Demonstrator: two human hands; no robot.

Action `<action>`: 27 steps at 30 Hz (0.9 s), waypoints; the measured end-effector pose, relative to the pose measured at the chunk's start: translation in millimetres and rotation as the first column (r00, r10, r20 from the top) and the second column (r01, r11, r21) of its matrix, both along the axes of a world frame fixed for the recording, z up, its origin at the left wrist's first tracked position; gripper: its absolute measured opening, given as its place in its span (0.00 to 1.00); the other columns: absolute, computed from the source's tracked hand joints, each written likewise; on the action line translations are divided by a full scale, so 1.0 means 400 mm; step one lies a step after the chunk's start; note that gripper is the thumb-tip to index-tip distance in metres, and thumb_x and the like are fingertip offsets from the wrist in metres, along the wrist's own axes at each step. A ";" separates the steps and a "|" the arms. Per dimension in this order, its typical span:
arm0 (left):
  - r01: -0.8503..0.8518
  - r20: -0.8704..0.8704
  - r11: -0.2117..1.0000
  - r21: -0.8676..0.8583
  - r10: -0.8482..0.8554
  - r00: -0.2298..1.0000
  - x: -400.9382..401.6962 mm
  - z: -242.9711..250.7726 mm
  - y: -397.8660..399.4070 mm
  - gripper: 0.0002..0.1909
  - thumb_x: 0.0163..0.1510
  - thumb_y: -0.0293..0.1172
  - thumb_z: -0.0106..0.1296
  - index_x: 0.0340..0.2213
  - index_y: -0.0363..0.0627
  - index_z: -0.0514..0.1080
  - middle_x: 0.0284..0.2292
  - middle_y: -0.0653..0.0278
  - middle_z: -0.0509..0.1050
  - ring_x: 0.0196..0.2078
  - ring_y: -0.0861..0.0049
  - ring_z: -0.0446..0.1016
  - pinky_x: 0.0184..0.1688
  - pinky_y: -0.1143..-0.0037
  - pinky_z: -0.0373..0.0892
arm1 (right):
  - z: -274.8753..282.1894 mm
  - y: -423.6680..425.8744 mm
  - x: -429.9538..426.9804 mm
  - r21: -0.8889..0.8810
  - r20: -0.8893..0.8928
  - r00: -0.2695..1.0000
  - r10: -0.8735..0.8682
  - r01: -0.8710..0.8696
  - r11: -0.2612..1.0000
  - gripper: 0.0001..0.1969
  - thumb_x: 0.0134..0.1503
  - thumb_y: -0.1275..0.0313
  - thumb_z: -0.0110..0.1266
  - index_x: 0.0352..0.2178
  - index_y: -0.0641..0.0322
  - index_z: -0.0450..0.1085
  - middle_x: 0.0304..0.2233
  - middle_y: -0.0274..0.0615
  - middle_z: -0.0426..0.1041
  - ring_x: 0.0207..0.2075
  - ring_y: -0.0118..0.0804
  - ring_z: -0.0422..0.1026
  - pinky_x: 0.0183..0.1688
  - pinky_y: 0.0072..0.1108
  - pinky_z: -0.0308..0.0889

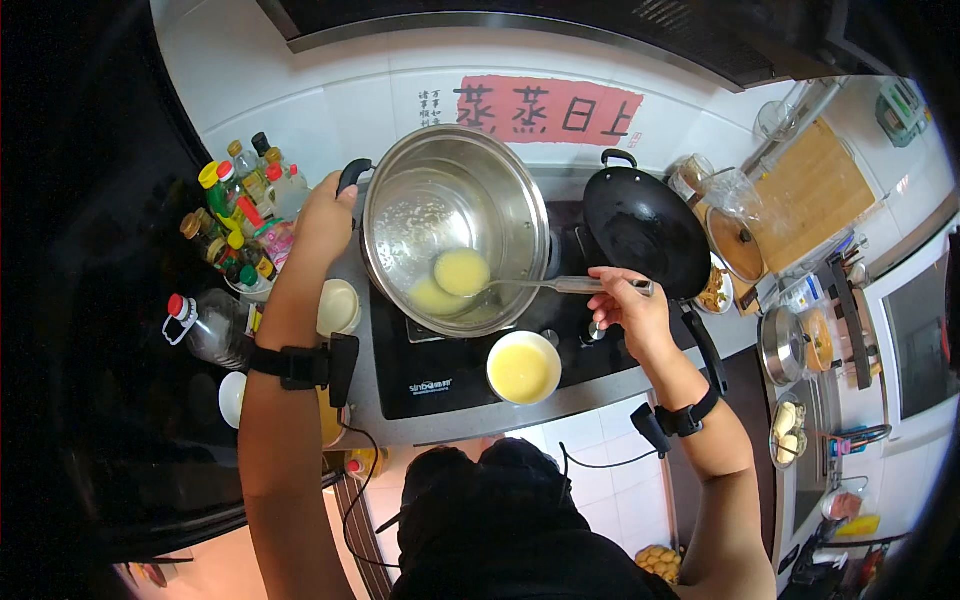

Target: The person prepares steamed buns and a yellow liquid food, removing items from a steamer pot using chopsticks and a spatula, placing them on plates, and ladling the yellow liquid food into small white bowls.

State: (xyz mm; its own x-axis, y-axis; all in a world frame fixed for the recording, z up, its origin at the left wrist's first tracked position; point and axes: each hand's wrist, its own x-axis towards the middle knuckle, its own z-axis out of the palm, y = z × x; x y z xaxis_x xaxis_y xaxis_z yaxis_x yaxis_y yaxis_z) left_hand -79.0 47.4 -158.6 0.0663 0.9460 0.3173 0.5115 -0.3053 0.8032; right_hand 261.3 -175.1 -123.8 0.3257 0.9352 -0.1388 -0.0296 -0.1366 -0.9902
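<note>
A large stainless steel pot point(517, 225) is tilted towards me over the hob, with a shallow pool of yellow liquid point(435, 298) at its lower side. My left hand point(327, 217) grips the pot by its black side handle point(352, 176). In my right hand point(626, 304) is the handle of a metal ladle point(574, 284). The ladle's bowl, full of yellow liquid, hangs inside the pot just above the pool. Below the pot, at the hob's front, stands a white bowl point(557, 381) nearly filled with the same yellow liquid.
A black wok point(637, 225) sits on the right of the black hob point(450, 397), its handle pointing towards me. Several sauce bottles point(247, 195) crowd the left, near a pale bowl point(339, 307). At right are a plate of food point(716, 289) and a wooden chopping board point(817, 187).
</note>
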 end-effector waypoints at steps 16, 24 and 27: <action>0.033 -0.131 0.999 0.006 -0.032 0.991 -0.009 0.035 -0.006 0.16 0.56 0.35 0.43 0.43 0.39 0.67 0.30 0.52 0.73 0.32 0.62 0.72 0.36 0.69 0.66 | 0.234 -0.220 0.022 0.010 0.090 0.992 -0.085 0.085 0.996 0.18 0.54 0.63 0.49 0.38 0.68 0.70 0.20 0.43 0.72 0.16 0.28 0.68 0.18 0.16 0.64; 0.021 -0.088 1.000 -0.010 -0.022 0.996 0.002 0.032 0.001 0.17 0.56 0.35 0.43 0.44 0.39 0.67 0.29 0.52 0.73 0.30 0.66 0.72 0.34 0.70 0.66 | 0.249 -0.389 -0.001 -0.021 0.165 0.964 -0.209 0.215 0.976 0.17 0.55 0.64 0.49 0.37 0.71 0.70 0.19 0.44 0.71 0.15 0.28 0.68 0.16 0.15 0.63; 0.025 -0.102 1.000 -0.008 -0.026 0.994 -0.008 0.026 0.017 0.17 0.56 0.35 0.44 0.45 0.40 0.67 0.30 0.52 0.73 0.30 0.65 0.71 0.34 0.70 0.66 | 0.210 -0.428 -0.010 -0.046 0.174 0.960 -0.222 0.233 0.971 0.17 0.54 0.64 0.50 0.37 0.70 0.70 0.19 0.44 0.72 0.15 0.29 0.69 0.16 0.14 0.63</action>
